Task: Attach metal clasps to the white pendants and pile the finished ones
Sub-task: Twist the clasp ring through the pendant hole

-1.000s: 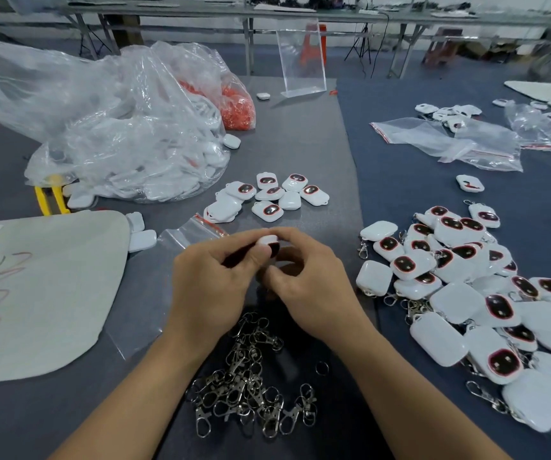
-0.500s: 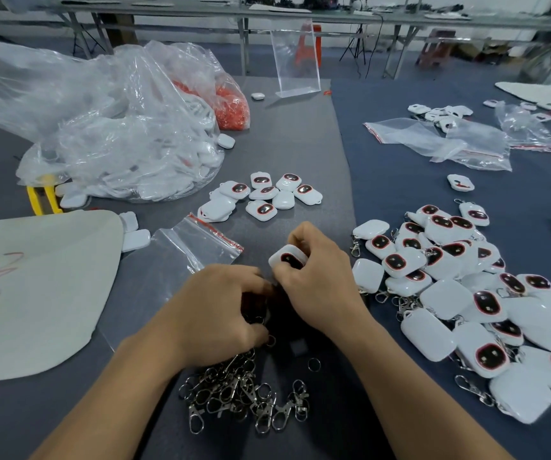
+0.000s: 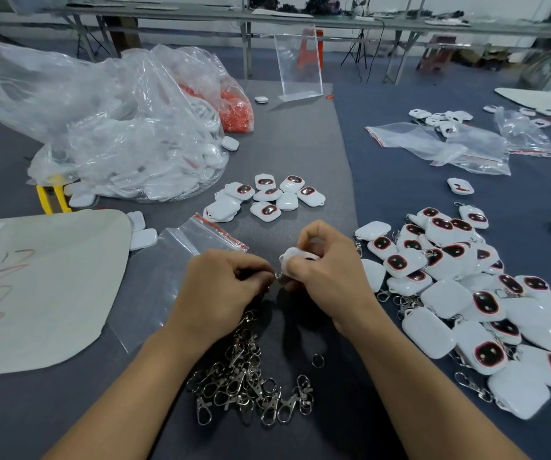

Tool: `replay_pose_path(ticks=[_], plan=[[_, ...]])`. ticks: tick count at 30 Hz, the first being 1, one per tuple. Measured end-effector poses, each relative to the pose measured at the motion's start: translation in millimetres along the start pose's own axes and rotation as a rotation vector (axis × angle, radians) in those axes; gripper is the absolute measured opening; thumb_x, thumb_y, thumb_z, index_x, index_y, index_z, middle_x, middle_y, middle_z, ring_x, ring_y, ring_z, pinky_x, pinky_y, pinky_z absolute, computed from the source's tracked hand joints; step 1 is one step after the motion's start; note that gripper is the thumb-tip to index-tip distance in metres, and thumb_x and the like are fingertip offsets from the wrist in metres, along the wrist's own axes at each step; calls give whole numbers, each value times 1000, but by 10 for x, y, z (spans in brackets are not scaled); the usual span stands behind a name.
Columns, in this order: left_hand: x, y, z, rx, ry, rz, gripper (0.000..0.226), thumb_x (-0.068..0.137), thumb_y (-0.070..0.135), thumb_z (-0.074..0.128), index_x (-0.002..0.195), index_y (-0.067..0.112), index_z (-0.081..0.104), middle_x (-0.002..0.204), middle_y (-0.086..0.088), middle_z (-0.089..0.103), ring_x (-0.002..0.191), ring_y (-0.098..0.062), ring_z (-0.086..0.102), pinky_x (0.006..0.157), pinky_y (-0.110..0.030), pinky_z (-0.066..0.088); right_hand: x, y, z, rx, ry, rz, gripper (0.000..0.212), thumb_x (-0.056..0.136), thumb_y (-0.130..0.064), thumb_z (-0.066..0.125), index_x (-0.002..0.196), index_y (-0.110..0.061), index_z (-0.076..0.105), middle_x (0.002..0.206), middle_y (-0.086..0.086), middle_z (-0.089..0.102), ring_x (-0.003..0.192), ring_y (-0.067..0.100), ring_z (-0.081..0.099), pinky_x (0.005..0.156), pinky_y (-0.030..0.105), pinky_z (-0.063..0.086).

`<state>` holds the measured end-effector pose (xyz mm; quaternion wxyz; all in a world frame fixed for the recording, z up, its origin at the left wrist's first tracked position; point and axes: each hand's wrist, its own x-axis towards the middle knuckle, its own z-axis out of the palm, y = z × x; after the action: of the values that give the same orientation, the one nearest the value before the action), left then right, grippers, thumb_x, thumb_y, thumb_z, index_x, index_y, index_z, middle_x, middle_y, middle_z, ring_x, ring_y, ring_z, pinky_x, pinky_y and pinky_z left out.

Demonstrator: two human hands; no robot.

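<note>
Lifting off the clasp heap [image 3: 251,386], the left hand [image 3: 224,287] now pinches one clasp [image 3: 278,276] at the corner of the pendant [image 3: 295,258], which the right hand [image 3: 327,270] grips in curled fingers. Best keep the pendant steady and feed the ring through its loop. Far left, the big clear bag [image 3: 134,144] holds white pendants; the smaller bag [image 3: 237,107] behind holds orange bits.

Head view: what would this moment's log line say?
right hand: grips pendant | left hand: pinches clasp | finished pile: right side
</note>
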<state>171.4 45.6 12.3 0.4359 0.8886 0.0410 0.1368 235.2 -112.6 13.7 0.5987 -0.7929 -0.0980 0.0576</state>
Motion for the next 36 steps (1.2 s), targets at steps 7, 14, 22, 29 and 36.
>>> replay_pose_path(ticks=[7, 14, 22, 29, 36], plan=[[59, -44, -26, -405, 58, -92, 42, 77, -14, 75, 82, 28, 81, 78, 1, 78, 72, -11, 73, 70, -20, 57, -38, -44, -11, 267, -217, 44, 26, 71, 4, 74, 91, -12, 72, 70, 9, 70, 56, 19, 62, 53, 27, 51], [61, -32, -22, -433, 81, -122, 45, 76, -17, 72, 81, 27, 80, 75, 2, 77, 69, -5, 69, 66, -14, 52, -41, -66, 8, 221, -118, 41, 15, 80, 3, 75, 79, -11, 80, 63, 8, 67, 57, 20, 62, 55, 28, 50], [63, -45, 26, -348, 114, -117, 16, 70, 30, 80, 81, 41, 80, 77, 11, 77, 74, -9, 75, 72, -23, 59, -34, -72, -8, 206, -124, 42, 13, 80, -4, 79, 76, -16, 80, 66, 8, 70, 56, 18, 63, 53, 26, 50], [74, -39, 41, -393, 218, -137, 13, 75, 25, 81, 77, 38, 79, 69, 7, 75, 61, -4, 66, 63, -16, 53, -32, -47, -2, -1, -86, 19, 15, 75, -13, 82, 74, -27, 80, 63, -1, 72, 52, 11, 65, 55, 26, 50], [15, 41, 33, -81, 248, -84, 13, 70, 37, 74, 79, 47, 74, 64, 23, 70, 61, 3, 66, 65, -24, 55, -55, -76, -24, -143, 133, -169, 20, 78, -13, 82, 67, -29, 78, 62, -18, 70, 60, -1, 65, 55, 9, 46]])
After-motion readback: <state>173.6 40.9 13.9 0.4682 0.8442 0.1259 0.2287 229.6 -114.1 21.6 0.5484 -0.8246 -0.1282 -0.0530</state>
